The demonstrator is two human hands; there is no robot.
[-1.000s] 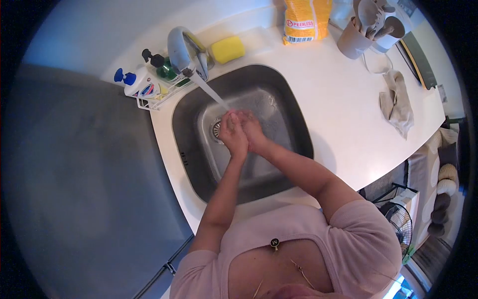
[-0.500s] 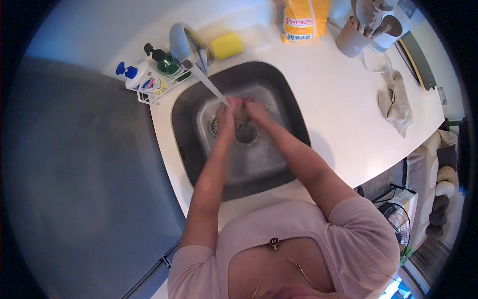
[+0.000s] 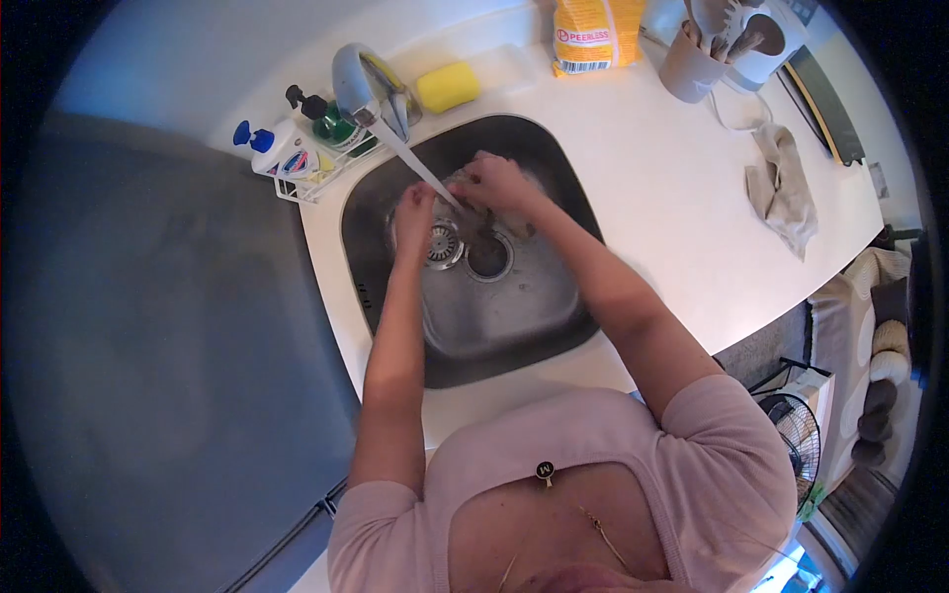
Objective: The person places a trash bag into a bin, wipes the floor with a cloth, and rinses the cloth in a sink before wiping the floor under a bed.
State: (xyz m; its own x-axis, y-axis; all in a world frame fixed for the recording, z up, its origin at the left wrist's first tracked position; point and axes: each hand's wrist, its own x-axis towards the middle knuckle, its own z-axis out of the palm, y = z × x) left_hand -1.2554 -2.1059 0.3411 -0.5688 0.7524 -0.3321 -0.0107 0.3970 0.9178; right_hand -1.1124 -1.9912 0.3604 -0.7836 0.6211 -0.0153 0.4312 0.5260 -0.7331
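Note:
My left hand is over the left part of the metal sink, its fingers bent together near the strainer. To its right, my right hand is closed at the water stream, with a wet, brownish, cloth-like thing hanging beneath it. Most of that thing is hidden by the hand and the water. Water pours from the faucet between my two hands. Below the right hand lies the round drain hole, beside the strainer. I cannot tell what the left fingers hold.
Left of the faucet, a white pump bottle and a green spray bottle stand in a white rack. Behind the sink is a yellow sponge. A yellow bag, a utensil holder and a beige cloth occupy the counter.
My hands have moved apart: the left one to the left, the right one up and slightly right. The strainer and the drain hole show more fully. Water still runs.

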